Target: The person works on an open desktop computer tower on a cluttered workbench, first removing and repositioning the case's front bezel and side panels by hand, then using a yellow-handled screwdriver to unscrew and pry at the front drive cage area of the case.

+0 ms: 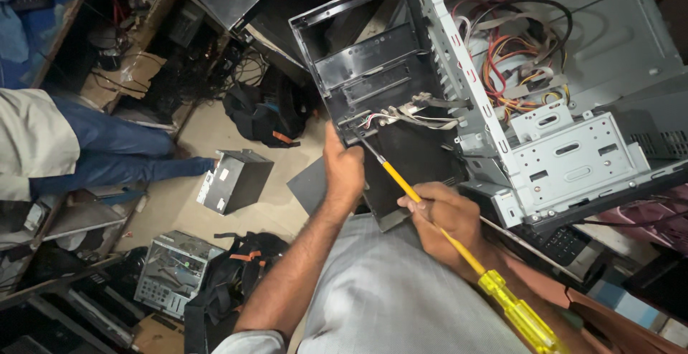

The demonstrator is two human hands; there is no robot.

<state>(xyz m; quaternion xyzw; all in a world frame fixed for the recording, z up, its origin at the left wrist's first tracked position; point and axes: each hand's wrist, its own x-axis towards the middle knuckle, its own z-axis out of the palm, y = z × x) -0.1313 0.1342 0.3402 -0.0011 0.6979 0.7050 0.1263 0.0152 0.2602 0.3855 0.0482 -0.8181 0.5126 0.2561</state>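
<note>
I am looking down on an open PC case (573,74) lying on its side, its black front panel (380,74) facing me. My right hand (443,219) is closing its grip around the yellow shaft of a screwdriver (459,243); the clear yellow handle is sticking out below the hand, and the tip is pointing up-left at the panel's lower edge. My left hand (342,168) is pressing against that same edge, just beside the tip; its fingers are hidden behind the panel, so I cannot tell whether its grip is closed on anything. A bundle of thin wires (401,116) is hanging out of the panel just above both hands. Inside the grey chassis, coloured cables (516,60) are lying in a tangle above a metal drive cage (573,157).

Down on the floor (179,203), a dark box (233,180) is sitting near a black bag (269,114), and a second bag (236,268) is lying beside another case (172,271). At the left, 1 other person's leg (115,150) in blue trousers is stretching across.
</note>
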